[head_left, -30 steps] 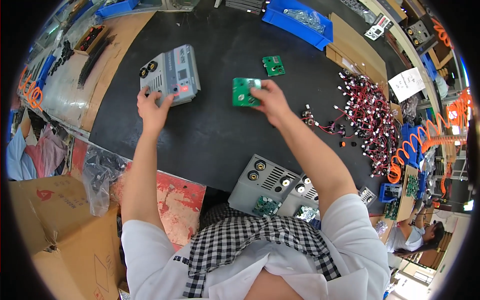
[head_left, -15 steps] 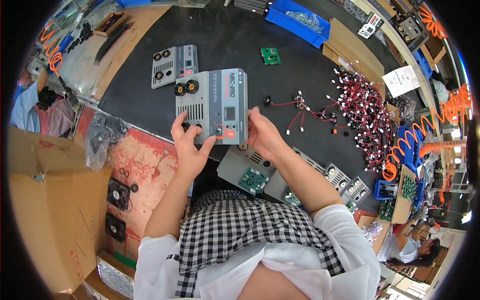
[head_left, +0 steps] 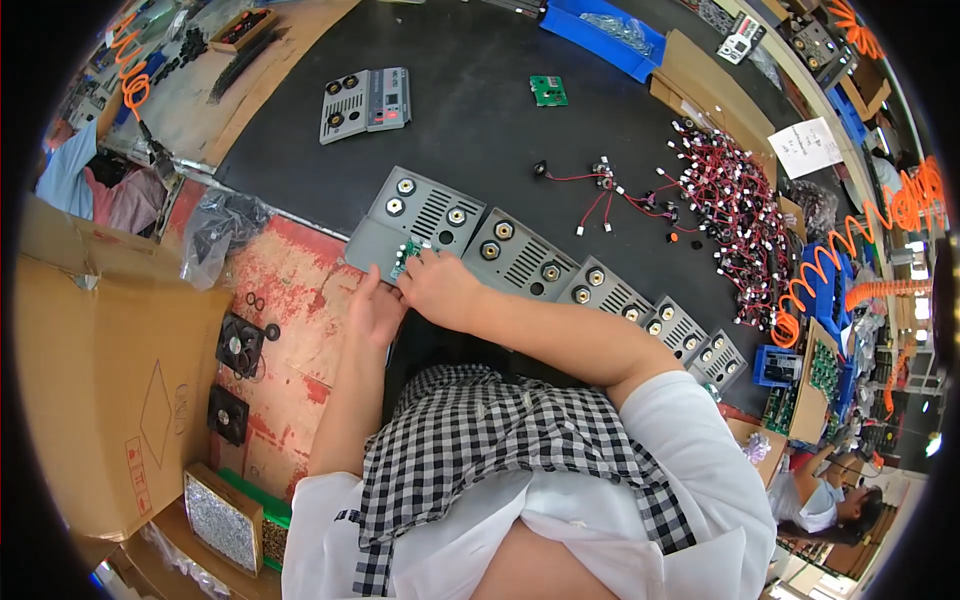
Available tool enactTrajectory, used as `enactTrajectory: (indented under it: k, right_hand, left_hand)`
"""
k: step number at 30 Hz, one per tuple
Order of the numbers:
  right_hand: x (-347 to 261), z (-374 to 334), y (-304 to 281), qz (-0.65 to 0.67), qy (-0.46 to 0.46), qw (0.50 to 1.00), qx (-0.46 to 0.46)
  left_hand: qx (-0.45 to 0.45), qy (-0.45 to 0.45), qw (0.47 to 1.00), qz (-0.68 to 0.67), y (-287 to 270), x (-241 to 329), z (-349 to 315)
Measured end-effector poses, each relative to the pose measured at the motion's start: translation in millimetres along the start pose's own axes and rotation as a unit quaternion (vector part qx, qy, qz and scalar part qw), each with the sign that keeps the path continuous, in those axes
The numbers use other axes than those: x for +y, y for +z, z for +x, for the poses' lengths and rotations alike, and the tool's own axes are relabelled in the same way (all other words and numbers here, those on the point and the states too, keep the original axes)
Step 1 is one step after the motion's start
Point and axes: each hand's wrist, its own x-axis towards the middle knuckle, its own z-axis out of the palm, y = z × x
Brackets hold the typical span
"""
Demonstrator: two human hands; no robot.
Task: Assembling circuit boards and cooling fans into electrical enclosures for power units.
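A grey metal front panel (head_left: 432,205) lies back side up before me, with round brass-centred terminals and slots. On its near part is a small green circuit board (head_left: 407,256). My right hand (head_left: 446,290) reaches over the panel's near edge, its fingers bent and pinched together at the board; whatever they grip is hidden. My left hand (head_left: 375,312) is at the panel's near left corner, palm partly turned up, fingers extended and touching the edge. Beside this panel, similar panels (head_left: 519,252) form an overlapping row to the right.
Farther off lies a panel (head_left: 366,104) face up, with a loose green board (head_left: 548,91) to its right. A heap of red-and-black wired connectors (head_left: 725,220) covers the right side. Behind stands a blue bin (head_left: 604,38). Fans (head_left: 240,345) and a cardboard box (head_left: 120,380) are at left.
The face-up panel that both hands held is out of them; a panel now lies back side up there. My right hand has moved left and nearer, onto the circuit board. My left hand has lowered.
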Motion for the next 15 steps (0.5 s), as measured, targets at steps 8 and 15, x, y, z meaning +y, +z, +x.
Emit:
enactTrajectory:
  k: [8, 15]
  right_hand:
    - [6.1, 0.6, 28.0, 0.095, -0.005, 0.995, -0.031]
    - [23.3, 3.5, 38.4, 0.205, 0.015, 0.979, -0.002]
  left_hand:
    - [0.139, 0.01, 0.951, 0.275, -12.2, 4.9, 14.6]
    - [0.137, 0.002, 0.935, 0.328, -30.4, 5.9, 25.8]
